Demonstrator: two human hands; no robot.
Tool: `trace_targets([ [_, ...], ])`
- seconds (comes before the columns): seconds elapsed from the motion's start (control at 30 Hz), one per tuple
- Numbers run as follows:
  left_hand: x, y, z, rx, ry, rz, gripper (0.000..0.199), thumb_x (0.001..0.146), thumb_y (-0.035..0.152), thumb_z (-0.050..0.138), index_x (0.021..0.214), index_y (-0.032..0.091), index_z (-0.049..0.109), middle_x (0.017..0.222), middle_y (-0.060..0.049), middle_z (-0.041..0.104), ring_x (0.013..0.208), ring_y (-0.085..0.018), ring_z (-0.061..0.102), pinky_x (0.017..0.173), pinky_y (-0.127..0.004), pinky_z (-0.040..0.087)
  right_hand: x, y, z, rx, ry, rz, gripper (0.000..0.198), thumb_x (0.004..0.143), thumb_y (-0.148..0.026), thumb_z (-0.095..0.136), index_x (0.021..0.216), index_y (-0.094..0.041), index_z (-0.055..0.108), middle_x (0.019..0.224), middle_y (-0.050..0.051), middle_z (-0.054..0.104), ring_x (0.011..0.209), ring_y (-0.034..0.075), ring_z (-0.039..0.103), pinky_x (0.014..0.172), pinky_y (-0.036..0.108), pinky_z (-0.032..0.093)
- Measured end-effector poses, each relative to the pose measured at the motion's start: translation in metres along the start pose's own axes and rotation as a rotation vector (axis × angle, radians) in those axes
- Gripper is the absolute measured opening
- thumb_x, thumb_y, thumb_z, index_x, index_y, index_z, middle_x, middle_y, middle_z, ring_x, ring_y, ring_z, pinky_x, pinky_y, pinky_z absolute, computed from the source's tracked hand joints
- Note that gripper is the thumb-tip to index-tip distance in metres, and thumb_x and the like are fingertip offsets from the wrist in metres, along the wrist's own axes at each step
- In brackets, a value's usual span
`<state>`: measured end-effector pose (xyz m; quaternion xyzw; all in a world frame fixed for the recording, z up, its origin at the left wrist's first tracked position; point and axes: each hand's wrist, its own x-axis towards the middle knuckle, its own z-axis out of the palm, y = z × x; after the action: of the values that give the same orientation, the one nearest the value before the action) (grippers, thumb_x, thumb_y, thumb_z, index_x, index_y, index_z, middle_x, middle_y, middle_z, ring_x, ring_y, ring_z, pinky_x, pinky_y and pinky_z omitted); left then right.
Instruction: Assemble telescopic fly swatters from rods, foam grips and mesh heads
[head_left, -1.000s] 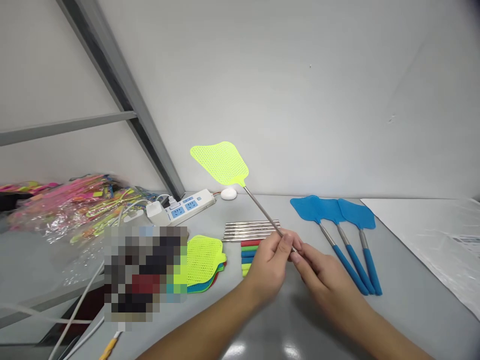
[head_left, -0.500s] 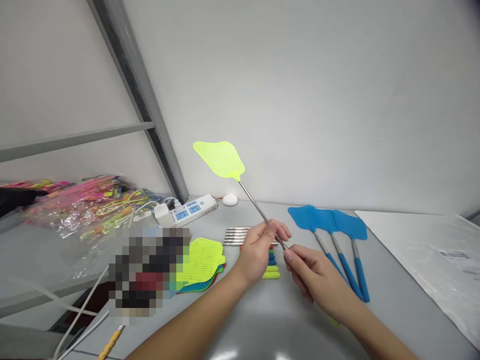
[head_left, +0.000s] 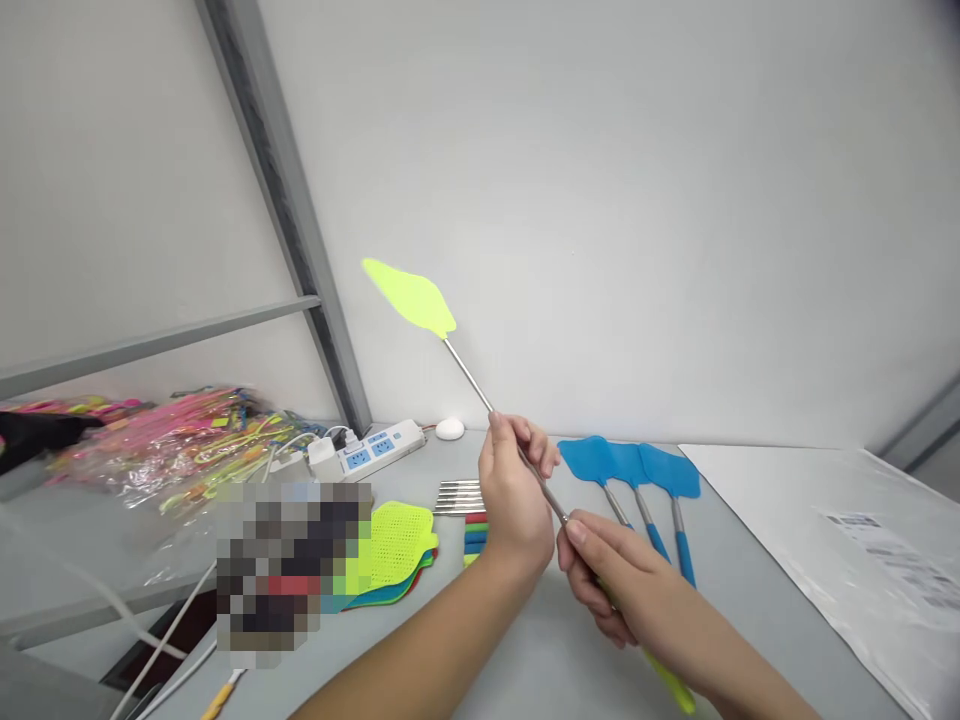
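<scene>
While we look down along our forearms, the nearest thing is the yellow grip end of the yellow fly swatter (head_left: 450, 350), poking out low beside our right wrist. Our right hand (head_left: 607, 580) is wrapped shut around that grip, thumb laid along the top where the grip meets the metal. Just ahead and a little left, our left hand (head_left: 514, 490) pinches the telescopic steel shaft (head_left: 469, 375) between thumb and fingers, closed on it too. So both hands hold one tool, right at the rear, left further up. Its long axis runs from lower right near us up and away to the left, rising off the bench (head_left: 547, 650), and the mesh head hangs in the air against the wall, turned almost edge-on to us. Beyond the left hand, on the bench, lie bare steel shafts (head_left: 459, 495) and coloured grips (head_left: 474, 532), with a stack of loose swatter heads (head_left: 394, 540) to their left. Three blue fly swatters (head_left: 637, 480) lie side by side to the right. Further back sits a power strip (head_left: 375, 450)
</scene>
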<state>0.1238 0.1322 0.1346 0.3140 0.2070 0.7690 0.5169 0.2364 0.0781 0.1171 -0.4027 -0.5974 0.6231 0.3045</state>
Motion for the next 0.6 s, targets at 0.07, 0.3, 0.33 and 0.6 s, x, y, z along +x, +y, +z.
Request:
trace_targets([
  [0.07,-0.021,0.003,-0.011,0.077,-0.094,-0.065,0.036,0.097,0.046,0.043,0.075,0.019,0.051,0.067,0.002,0.048,0.062,-0.011,0.047,0.064,-0.025,0.042,-0.011,0.0,-0.002,-0.051,0.059,0.014,0.04,0.096,-0.059,0.035,0.092,-0.023,0.051,0.06,-0.008,0.036,0.048,0.008,0.027,0.045,0.021,0.027],
  [0.3,-0.088,0.015,-0.064,0.375,-0.255,-0.24,0.031,0.097,0.042,0.045,0.096,0.018,0.066,0.101,-0.01,0.065,0.098,-0.021,0.057,0.09,-0.035,0.044,-0.044,0.012,0.002,-0.537,0.135,-0.069,0.036,0.097,-0.05,0.041,0.078,-0.023,0.055,0.065,-0.003,0.045,0.06,0.012,0.04,0.054,0.025,0.027],
  [0.33,-0.094,0.017,-0.066,0.379,-0.25,-0.224,0.031,0.097,0.042,0.046,0.093,0.018,0.066,0.098,-0.009,0.066,0.097,-0.022,0.058,0.092,-0.036,0.043,-0.049,0.014,0.007,-0.59,0.144,-0.077,0.037,0.097,-0.05,0.04,0.077,-0.023,0.054,0.066,-0.003,0.047,0.06,0.013,0.042,0.055,0.026,0.027],
  [0.6,-0.111,0.055,-0.057,0.208,-0.162,-0.081,0.029,0.098,0.036,0.047,0.08,0.018,0.062,0.079,-0.003,0.059,0.081,-0.016,0.058,0.085,-0.034,0.046,-0.1,0.025,0.034,-0.812,0.223,-0.099,0.032,0.1,-0.047,0.032,0.086,-0.027,0.052,0.067,-0.002,0.055,0.059,0.016,0.049,0.057,0.028,0.028],
])
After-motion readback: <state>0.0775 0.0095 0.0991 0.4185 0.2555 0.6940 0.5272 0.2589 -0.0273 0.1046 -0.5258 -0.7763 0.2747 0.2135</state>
